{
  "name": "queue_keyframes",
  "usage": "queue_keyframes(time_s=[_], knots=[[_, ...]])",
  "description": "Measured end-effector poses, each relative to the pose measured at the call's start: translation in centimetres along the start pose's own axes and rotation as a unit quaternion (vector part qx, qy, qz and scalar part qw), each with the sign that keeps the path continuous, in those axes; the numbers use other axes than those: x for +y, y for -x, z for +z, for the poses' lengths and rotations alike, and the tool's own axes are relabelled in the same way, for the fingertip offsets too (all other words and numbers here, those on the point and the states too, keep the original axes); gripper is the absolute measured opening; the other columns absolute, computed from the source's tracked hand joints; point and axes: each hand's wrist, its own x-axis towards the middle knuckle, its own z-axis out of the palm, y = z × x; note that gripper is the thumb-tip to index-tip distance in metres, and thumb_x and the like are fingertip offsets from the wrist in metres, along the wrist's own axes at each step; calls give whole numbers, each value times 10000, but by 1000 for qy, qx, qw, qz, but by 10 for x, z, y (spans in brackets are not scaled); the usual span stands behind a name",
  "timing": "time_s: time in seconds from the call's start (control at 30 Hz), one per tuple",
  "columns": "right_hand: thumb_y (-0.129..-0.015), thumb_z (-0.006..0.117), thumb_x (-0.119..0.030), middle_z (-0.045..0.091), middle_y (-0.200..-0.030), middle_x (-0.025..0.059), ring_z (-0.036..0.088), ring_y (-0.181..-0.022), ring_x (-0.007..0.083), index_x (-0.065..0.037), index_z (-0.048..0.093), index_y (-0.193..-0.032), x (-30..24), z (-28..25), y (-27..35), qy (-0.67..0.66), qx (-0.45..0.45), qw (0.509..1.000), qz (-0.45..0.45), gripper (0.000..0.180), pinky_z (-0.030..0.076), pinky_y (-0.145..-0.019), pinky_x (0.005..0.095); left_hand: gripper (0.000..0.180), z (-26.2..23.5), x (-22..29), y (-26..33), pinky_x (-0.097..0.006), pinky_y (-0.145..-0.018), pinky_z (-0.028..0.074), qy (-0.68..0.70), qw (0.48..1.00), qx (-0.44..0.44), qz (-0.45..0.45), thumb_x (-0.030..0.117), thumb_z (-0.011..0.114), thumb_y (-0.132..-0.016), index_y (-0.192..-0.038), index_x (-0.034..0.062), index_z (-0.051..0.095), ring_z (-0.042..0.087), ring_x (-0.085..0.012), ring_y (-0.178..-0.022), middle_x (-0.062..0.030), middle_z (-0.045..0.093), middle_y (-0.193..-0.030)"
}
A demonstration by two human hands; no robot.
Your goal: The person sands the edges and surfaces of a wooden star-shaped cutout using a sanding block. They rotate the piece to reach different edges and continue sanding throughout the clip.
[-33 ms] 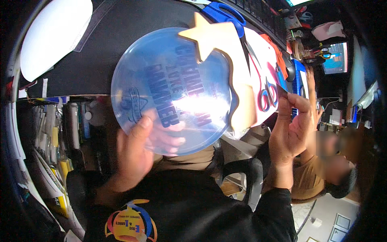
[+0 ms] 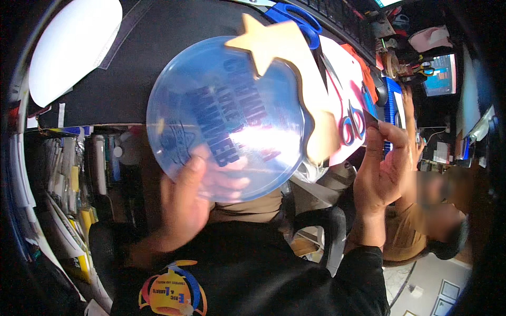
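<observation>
My left hand [image 2: 184, 203], somewhat blurred, is closed on the near left edge of a clear round plastic disc [image 2: 205, 73] with dark lettering, its thumb on top and its fingers showing through from beneath. A gold star-shaped piece with a wavy tail [image 2: 287, 45] overlaps the disc's far right rim; whether the two are joined I cannot tell. Over to the right, my right hand [image 2: 383, 166] pinches a small dark flat piece [image 2: 371, 120] between thumb and forefinger. Scissors with red and blue handles [image 2: 347, 131] lie just left of those fingertips.
Blue-handled scissors [image 2: 312, 36] lie on the dark desk [image 2: 142, 58] beyond the star. A white sheet [image 2: 74, 52] is at the far left, above shelved papers [image 2: 66, 168]. An orange item [image 2: 362, 68] lies at the right. Another person [image 2: 403, 234] sits nearby, one arm [image 2: 408, 113] on the desk.
The gold star has shifted slightly left over the disc, and the disc has tilted a little. My right hand keeps its pinch with barely any movement.
</observation>
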Motion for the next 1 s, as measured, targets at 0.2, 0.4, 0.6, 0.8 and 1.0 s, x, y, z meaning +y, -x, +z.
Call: queue_keyframes(time_s=[0.2,0.4,0.6,0.8,1.0], knots=[[-778,675,164,681,-882,132,636,-814,255,3,661,-996,4,7,-18,4,-57,995,-80,271,507,-783,347,482,29,-41,1,-528,-997,520,61,998,-22,23,330,378,-1071,-1464,52,402,622,-402,-1210,-282,554,-1395],[-656,709,-68,626,-863,56,570,-745,220,-25,720,-1033,12,51,-52,17,-13,952,-307,380,453,-721,383,532,-3,-42,-5,-521,-1026,494,69,996,-52,20,375,391,-1066,-1416,-23,437,622,-393,-1203,-248,580,-1365],[-589,649,-196,635,-898,66,559,-729,200,18,733,-1012,15,78,-64,-23,-51,927,-370,482,428,-694,375,434,-50,1,4,-373,-872,525,-286,924,255,-5,306,569,-1013,-1216,-77,582,672,-255,-991,-206,675,-1126],[-549,640,-191,656,-899,81,561,-711,195,42,747,-983,16,87,-72,-29,-30,914,-403,504,417,-668,360,203,-40,64,-2,-341,-821,510,-497,786,242,278,117,723,-879,-1041,-4,719,661,-208,-911,-168,717,-1023],[-530,643,-198,658,-892,82,560,-704,195,34,753,-973,19,92,-74,-38,-33,912,-408,512,415,-654,356,321,6,83,-67,-408,-939,480,-605,656,144,428,133,764,-826,-1128,33,725,658,-292,-1066,-203,693,-1184]])
